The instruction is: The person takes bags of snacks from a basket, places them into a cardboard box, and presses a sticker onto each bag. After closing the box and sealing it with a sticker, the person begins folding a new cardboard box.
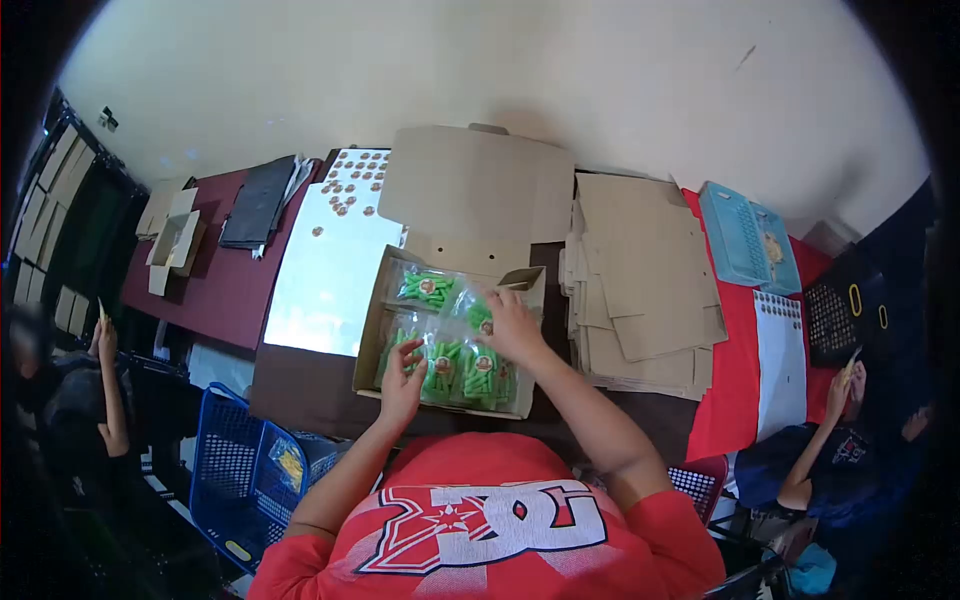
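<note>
Packets: clear packets of green pieces (427,288), each with a round label, lie flat side by side in the open cardboard box (370,330) straight in front of you.
Box: it sits on the dark tabletop (300,390) just beyond your red shirt, its lid flap (480,185) folded back towards the wall.
Your left hand (402,378): it is at the near left corner of the box, fingers (412,352) released and spread, tips resting on a packet.
Your right hand (513,325): it is further in, on the right side of the box, palm down over a packet; the fingers curl, but I cannot tell whether they grasp it.
Left of the box: a shiny backing sheet (325,270) lies just beside it, with round stickers (352,180) at its far end.
Right of the box: a stack of flat cardboard blanks (640,290) touches the box's side.
Further right: a red cloth (735,380) carries a light blue plastic tray (745,235) and a white spiral pad (782,365).
Far left: a maroon tabletop (225,280) holds a small open carton (175,245) and a dark folder (258,200).
Below left: a blue mesh basket (235,455) stands near your left elbow.
Others: one person (85,400) sits at the left edge, another (830,450) at the lower right, each well apart from your hands.
</note>
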Motion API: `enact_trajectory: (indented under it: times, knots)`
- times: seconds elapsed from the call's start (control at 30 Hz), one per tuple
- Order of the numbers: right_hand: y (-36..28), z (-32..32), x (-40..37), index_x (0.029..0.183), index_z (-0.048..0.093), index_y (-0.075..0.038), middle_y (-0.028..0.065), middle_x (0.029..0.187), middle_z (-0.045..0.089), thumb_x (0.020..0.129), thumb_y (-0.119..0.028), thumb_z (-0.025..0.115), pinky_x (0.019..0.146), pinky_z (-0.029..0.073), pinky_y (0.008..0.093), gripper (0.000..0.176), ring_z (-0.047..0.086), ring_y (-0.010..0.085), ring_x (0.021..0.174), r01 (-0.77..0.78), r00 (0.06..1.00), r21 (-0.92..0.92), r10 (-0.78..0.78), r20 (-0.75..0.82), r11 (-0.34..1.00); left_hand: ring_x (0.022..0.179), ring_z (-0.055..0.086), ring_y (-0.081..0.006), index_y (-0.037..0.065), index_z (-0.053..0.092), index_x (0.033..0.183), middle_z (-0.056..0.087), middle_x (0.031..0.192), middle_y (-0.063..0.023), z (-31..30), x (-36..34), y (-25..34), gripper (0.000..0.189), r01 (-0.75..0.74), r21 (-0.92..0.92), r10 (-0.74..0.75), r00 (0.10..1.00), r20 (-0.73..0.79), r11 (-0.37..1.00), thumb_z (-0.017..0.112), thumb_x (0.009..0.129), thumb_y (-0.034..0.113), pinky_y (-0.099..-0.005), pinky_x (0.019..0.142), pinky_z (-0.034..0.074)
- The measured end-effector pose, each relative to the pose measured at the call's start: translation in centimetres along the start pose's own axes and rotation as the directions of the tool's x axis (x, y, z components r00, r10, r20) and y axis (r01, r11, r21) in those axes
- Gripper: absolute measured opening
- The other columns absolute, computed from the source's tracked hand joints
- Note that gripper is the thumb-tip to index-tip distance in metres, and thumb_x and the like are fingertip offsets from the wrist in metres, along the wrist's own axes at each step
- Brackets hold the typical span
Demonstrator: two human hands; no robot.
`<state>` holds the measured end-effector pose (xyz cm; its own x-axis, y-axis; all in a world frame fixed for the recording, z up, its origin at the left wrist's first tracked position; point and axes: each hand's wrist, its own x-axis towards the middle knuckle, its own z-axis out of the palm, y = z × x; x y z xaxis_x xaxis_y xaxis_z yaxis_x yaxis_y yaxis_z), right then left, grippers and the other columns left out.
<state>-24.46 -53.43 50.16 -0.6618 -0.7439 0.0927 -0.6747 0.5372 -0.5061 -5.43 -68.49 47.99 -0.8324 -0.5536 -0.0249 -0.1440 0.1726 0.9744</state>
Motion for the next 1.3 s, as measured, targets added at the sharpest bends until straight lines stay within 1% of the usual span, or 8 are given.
enact_trajectory:
  times: [0.13, 0.33, 0.57, 0.7, 0.83, 0.9, 1.03, 1.3]
  knots:
    - [4.0, 2.9, 3.3, 0.141, 0.036, -0.012, 0.0147, 0.135, 0.045, 0.07, -0.03, 0.079, 0.103, 0.04, 0.0439, 0.085, 0.04, 0.0322, 0.129, -0.071, 0.976, -0.139, 0.098, 0.194, 0.988, 0.104, 0.059, -0.0287, 0.001, 0.054, 0.115, 0.059, 0.111, -0.0165, -2.7, -0.4, 0.4, 0.03, -0.171, 0.353, 0.193, 0.981, -0.029, 0.92, 0.059, 0.086, 0.006, -0.0376, 0.09, 0.046]
    - [7.0, 4.7, 4.0, 0.143, 0.036, -0.016, 0.008, 0.144, 0.041, 0.078, -0.037, 0.072, 0.107, 0.032, 0.0528, 0.078, 0.038, 0.0309, 0.131, 0.077, 0.964, -0.174, -0.029, 0.266, 0.982, 0.101, 0.06, -0.0296, 0.001, 0.055, 0.113, 0.059, 0.108, -0.0154, -4.6, -1.1, -1.5, 0.027, -0.073, 0.404, 0.104, 0.993, -0.057, 0.912, 0.058, 0.086, 0.005, -0.0377, 0.088, 0.046]
    - [4.6, 3.2, 2.9, 0.144, 0.038, -0.024, 0.012, 0.147, 0.036, 0.083, -0.041, 0.065, 0.106, 0.024, 0.0654, 0.068, 0.029, 0.0357, 0.137, -0.019, 0.976, -0.34, 0.091, 0.197, 0.94, 0.094, 0.062, -0.027, 0.001, 0.056, 0.11, 0.062, 0.102, -0.0131, -4.6, -0.6, -1.8, 0.023, -0.041, 0.365, 0.039, 0.999, 0.014, 0.93, 0.057, 0.087, 0.004, -0.0361, 0.082, 0.047]
    - [4.7, 4.3, 2.2, 0.144, 0.037, -0.019, 0.0131, 0.145, 0.038, 0.085, -0.04, 0.062, 0.107, 0.026, 0.0617, 0.067, 0.034, 0.035, 0.133, -0.109, 0.955, -0.205, 0.16, 0.251, 0.973, 0.092, 0.061, -0.0181, 0.001, 0.056, 0.111, 0.063, 0.102, -0.0095, -5.5, -0.3, -2.2, 0.021, 0.045, 0.228, -0.054, 0.998, 0.035, 0.973, 0.055, 0.091, 0.005, -0.0313, 0.081, 0.048]
    - [4.6, 2.7, 3.1, 0.133, 0.047, -0.01, 0.0142, 0.127, 0.055, 0.084, -0.037, 0.064, 0.104, 0.036, 0.0499, 0.058, 0.049, 0.031, 0.121, -0.057, 0.998, -0.22, 0.054, -0.023, 0.974, 0.093, 0.059, -0.0119, 0.0, 0.055, 0.111, 0.063, 0.099, -0.0074, -6.7, 2.0, -0.8, 0.019, 0.113, -0.035, -0.111, 0.993, 0.036, 0.993, 0.053, 0.095, 0.008, -0.0268, 0.084, 0.047]
    - [4.0, -1.6, 5.1, 0.12, 0.054, -0.008, 0.0142, 0.114, 0.061, 0.084, -0.03, 0.064, 0.094, 0.044, 0.0441, 0.043, 0.056, 0.0322, 0.108, -0.287, 0.958, -0.036, 0.288, 0.0, 0.957, 0.092, 0.06, -0.0133, -0.001, 0.055, 0.112, 0.064, 0.1, -0.0082, -8.4, 5.3, -1.6, 0.02, 0.051, 0.078, -0.053, 0.998, 0.016, 0.996, 0.053, 0.095, 0.01, -0.028, 0.084, 0.047]
    - [11.7, -3.1, 12.3, 0.111, 0.056, -0.002, 0.0174, 0.108, 0.063, 0.082, -0.022, 0.063, 0.087, 0.048, 0.045, 0.036, 0.06, 0.037, 0.097, -0.486, 0.746, 0.175, 0.511, -0.428, 0.856, 0.096, 0.059, -0.0178, 0.001, 0.053, 0.117, 0.062, 0.111, -0.0109, -10.6, 17.8, -3.2, 0.026, -0.023, 0.244, 0.046, 0.995, -0.089, 0.969, 0.055, 0.093, 0.01, -0.0325, 0.081, 0.047]
    - [21.2, -0.5, 21.5, 0.13, 0.041, 0.003, 0.0235, 0.127, 0.051, 0.076, -0.026, 0.069, 0.101, 0.042, 0.042, 0.067, 0.05, 0.0376, 0.12, -0.749, 0.609, 0.144, 0.758, -0.233, 0.647, 0.113, 0.054, -0.0297, -0.001, 0.043, 0.134, 0.049, 0.134, -0.0197, -8.8, 42.7, -13.0, 0.057, 0.034, 0.355, 0.064, 0.964, -0.26, 0.934, 0.063, 0.088, 0.026, -0.0374, 0.095, 0.044]
